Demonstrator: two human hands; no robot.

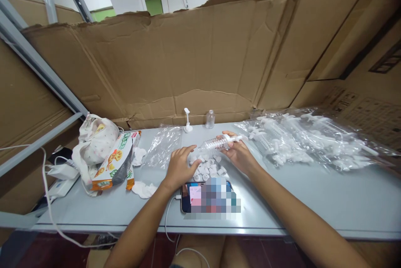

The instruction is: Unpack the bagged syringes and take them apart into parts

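Note:
My right hand (239,153) grips a clear ribbed plastic bottle (213,144) with a white fitting at its right end. The bottle lies tilted nearly level, its other end pointing left. My left hand (181,165) is open, thumb and fingers apart, just left of that end and apparently holding nothing. Below and between the hands lies a pile of small white plastic caps (208,168). Behind them a second clear ribbed bottle (210,119) stands upright, beside a white plastic piece (187,121) with a thin stem and round base.
Clear bags (291,140) of bottles and white parts lie on the right. A phone (186,201) with a cable sits in front. Leftward are an empty-looking plastic bag (161,149), crumpled tissues (144,190), a snack box (120,155) and a cloth bag (97,140). Cardboard (175,63) walls the back.

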